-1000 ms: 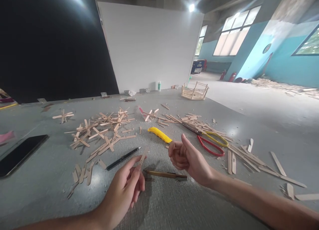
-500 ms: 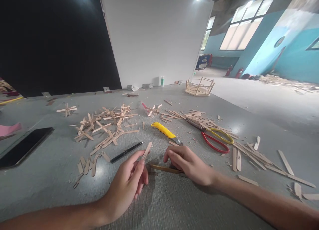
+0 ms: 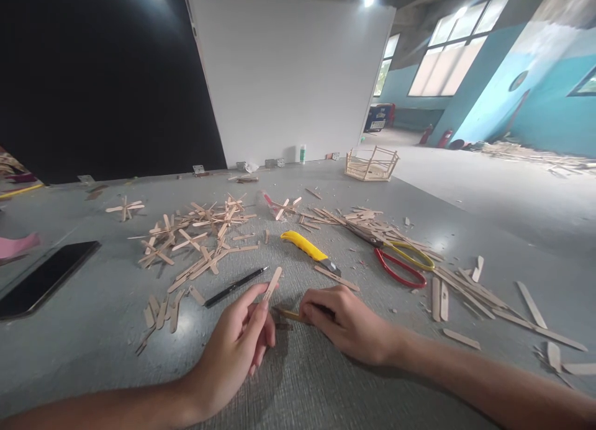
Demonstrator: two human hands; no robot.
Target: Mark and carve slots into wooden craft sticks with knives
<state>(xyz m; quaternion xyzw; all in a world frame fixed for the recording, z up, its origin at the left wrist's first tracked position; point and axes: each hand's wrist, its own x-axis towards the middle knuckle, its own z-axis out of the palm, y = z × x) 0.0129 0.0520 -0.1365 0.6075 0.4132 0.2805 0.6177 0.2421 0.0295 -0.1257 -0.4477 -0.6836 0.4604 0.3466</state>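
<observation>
My left hand (image 3: 237, 343) pinches a wooden craft stick (image 3: 272, 282) upright between thumb and fingers, its rounded end pointing up. To the right, my right hand (image 3: 349, 324) rests on the table with its fingers curled over a narrow brownish-yellow strip (image 3: 289, 315). Only the strip's tip shows; the rest lies under the hand, so its kind is unclear. A black pen-like tool (image 3: 236, 286) lies just beyond my left hand. Past my right hand are a loose craft stick (image 3: 337, 278) and a yellow-handled utility knife (image 3: 305, 246).
Star-shaped stick pieces (image 3: 205, 222) cluster at centre left. Red-and-yellow-handled scissors (image 3: 404, 267) lie among loose sticks (image 3: 470, 287) on the right. A phone (image 3: 49, 278) sits at left. Farther back stand a stick-built frame (image 3: 371, 165), a small bottle (image 3: 302, 154) and a white panel (image 3: 293, 70).
My right hand has closed its fingers over the brownish-yellow strip and covers more of it. The loose craft stick beyond it is more exposed. My left hand still holds its stick, almost unmoved.
</observation>
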